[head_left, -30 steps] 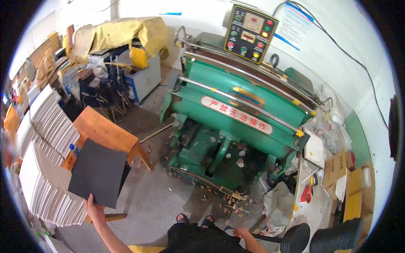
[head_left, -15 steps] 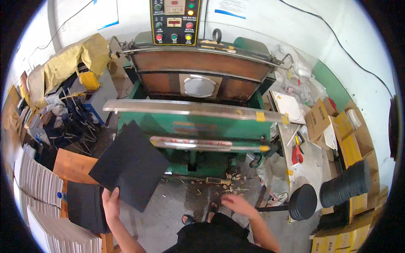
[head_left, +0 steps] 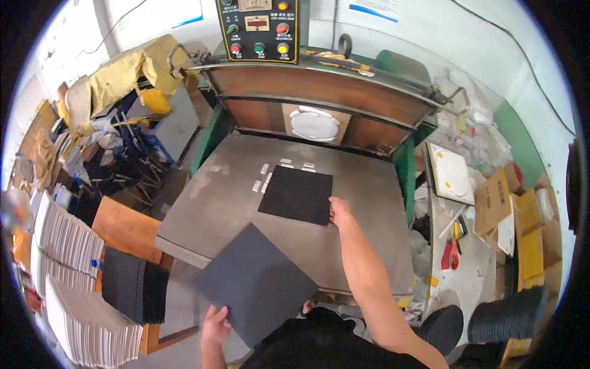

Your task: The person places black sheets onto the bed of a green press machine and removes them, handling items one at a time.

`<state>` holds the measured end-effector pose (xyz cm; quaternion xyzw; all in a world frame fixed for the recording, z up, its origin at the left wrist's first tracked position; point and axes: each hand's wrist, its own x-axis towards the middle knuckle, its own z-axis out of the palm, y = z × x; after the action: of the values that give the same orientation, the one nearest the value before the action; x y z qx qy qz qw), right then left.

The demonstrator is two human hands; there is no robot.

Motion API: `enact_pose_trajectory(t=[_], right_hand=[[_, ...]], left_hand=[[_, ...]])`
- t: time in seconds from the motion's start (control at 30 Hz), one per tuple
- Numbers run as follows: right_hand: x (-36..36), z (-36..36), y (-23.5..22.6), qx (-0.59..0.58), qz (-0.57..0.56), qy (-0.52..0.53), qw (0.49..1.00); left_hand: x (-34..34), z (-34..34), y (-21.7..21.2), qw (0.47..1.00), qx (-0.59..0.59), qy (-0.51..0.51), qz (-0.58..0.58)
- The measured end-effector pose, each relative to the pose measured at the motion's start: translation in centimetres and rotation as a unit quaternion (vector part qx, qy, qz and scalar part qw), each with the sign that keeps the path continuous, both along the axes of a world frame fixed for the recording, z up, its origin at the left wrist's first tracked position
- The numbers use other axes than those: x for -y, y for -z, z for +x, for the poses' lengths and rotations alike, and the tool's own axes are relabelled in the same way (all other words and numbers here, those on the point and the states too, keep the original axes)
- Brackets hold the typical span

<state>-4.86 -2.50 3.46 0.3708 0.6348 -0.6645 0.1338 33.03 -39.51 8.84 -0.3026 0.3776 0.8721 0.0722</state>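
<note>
My left hand (head_left: 216, 325) is closed on the near left edge of a dark square sheet (head_left: 255, 284), holding it tilted in front of my body. A second black square sheet (head_left: 296, 194) lies flat on the grey machine bed (head_left: 215, 184). My right hand (head_left: 338, 211) reaches far forward, its fingers closed at the right edge of that sheet. Several small white blocks (head_left: 264, 168) sit on the bed along the sheet's far and left sides. Behind the bed stands an upright brown panel with a white round piece (head_left: 314, 125) on it.
A control panel (head_left: 259, 31) with buttons hangs above the machine. At left are stacks of white sheets (head_left: 67, 237) and a pile of black sheets (head_left: 123, 283) beside an orange board (head_left: 128, 227). At right, a bench holds red-handled scissors (head_left: 452, 252), cartons (head_left: 491, 200) and round black pieces (head_left: 444, 326).
The grey bed has come out toward me, with a black sheet lying on it. My right hand has moved forward from beside my body to that sheet. The left-hand sheet has shifted right and lower.
</note>
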Motion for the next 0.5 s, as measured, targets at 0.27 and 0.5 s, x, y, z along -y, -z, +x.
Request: enact_pose_trajectory(t=[0.27,0.5], right_hand=[[-0.3,-4.6,1.2,0.06,-0.254,-0.019,0.965],[-8.4,-0.3,-5.1,-0.166,-0.302,-0.032,0.938]], left_hand=[[-6.6,-1.9,-1.9,0.998,0.062,-0.015,0.023],[-14.2,-14.6,0.7,0.995,0.041,-0.015,0.088]])
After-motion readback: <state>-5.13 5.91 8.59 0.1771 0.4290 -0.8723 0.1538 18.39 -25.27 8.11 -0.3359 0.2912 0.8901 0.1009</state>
